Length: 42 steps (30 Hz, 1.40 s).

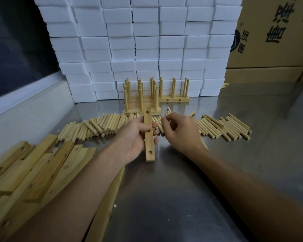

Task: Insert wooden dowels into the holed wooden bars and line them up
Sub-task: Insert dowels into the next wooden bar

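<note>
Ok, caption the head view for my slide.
Left hand holds an empty holed bar while the right hand gathers loose dowels, finished bars behind.

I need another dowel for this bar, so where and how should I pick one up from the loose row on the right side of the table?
Take a dowel from the right-hand row by its middle, coming from above with a thumb-and-finger grip across its width. They lie flat on the steel table, side by side, so the top-lying ones are probably easiest to lift free. The right hand is nearest.
</note>
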Available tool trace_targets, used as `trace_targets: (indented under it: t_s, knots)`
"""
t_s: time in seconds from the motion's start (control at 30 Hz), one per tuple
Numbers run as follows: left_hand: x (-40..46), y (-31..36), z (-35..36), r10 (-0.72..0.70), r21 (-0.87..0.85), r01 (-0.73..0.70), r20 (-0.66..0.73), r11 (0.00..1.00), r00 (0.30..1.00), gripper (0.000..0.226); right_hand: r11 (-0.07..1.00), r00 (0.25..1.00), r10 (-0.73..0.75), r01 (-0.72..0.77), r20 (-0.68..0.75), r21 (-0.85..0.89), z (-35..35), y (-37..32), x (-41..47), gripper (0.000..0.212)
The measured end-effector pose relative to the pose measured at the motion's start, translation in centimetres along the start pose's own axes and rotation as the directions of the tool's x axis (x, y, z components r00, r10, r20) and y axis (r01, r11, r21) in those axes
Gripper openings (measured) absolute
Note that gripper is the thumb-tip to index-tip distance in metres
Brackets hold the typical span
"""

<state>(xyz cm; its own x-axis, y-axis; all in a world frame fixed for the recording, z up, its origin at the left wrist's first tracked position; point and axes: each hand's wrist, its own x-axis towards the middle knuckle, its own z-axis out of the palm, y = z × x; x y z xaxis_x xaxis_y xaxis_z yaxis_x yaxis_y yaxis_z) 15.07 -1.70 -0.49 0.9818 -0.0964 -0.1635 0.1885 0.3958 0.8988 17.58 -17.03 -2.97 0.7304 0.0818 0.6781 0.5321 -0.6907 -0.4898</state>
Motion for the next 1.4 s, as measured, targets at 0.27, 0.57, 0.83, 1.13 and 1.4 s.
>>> trace_targets:
  t_s: [0.27, 0.57, 0.83, 1.13, 1.4]
  knots:
    - [0.3, -1.6, -0.2, 0.107, 0.299, -0.084, -0.063, 0.950, 0.992, 0.020, 0.999, 0.999, 0.035, -0.035, 0.014, 0.006, 0.1, 0.2, 0.0, 0.024]
    - [0.4, -1.4, -0.7, 0.148, 0.303, -0.118, -0.076, 0.945, 0.986, 0.017, 0.980, 0.975, 0.155, -0.172, -0.156, -0.100, 0.1, 0.7, 0.3, 0.017]
    - [0.7, -1.2, -0.8, 0.104, 0.140, -0.087, -0.122, 0.986, 0.987, 0.029, 0.814, 0.896, 0.438, -0.361, 0.073, -0.454, 0.7, 1.0, 0.5, 0.034]
    - [0.7, -1.3, -0.9, 0.091, 0.135, -0.076, -0.107, 0.988, 0.990, 0.032, 0.794, 0.888, 0.448, -0.342, 0.103, -0.502, 0.5, 0.9, 0.6, 0.034]
    - [0.7, -1.3, -0.9, 0.076, 0.133, -0.062, -0.104, 0.989, 0.992, 0.037, 0.772, 0.886, 0.458, -0.357, 0.071, -0.526, 0.7, 0.9, 0.6, 0.032]
